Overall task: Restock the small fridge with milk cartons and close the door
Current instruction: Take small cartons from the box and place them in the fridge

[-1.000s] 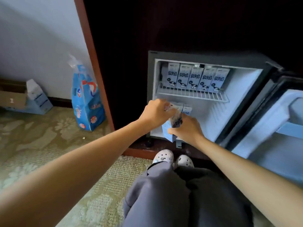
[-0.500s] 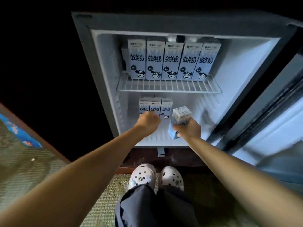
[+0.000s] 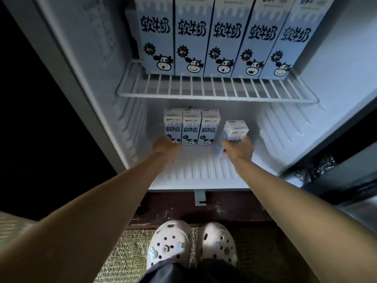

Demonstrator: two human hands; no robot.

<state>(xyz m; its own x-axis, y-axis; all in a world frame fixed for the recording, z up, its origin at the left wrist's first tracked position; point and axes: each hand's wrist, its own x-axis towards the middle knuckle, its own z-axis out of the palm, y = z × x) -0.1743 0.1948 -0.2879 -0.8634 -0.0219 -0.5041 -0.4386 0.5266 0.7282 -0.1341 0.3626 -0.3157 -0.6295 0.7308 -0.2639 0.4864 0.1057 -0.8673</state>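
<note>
Gripping the carton (image 3: 236, 129) round its lower half, the right hand (image 3: 239, 149) holds it tilted, just right of the row (image 3: 191, 127) of three standing at the back of the fridge floor (image 3: 200, 172). Best, I judge, to square it upright, slide it left until it touches the row, and keep its face forward. The left hand (image 3: 166, 147) sits at the row's left end, blurred; whether it grips or only steadies I cannot tell. Above, five cartons (image 3: 224, 37) fill the wire shelf (image 3: 214, 91). The door (image 3: 350, 180) stands open at the right; clogs (image 3: 170, 244) rest on carpet (image 3: 126, 254) below.
</note>
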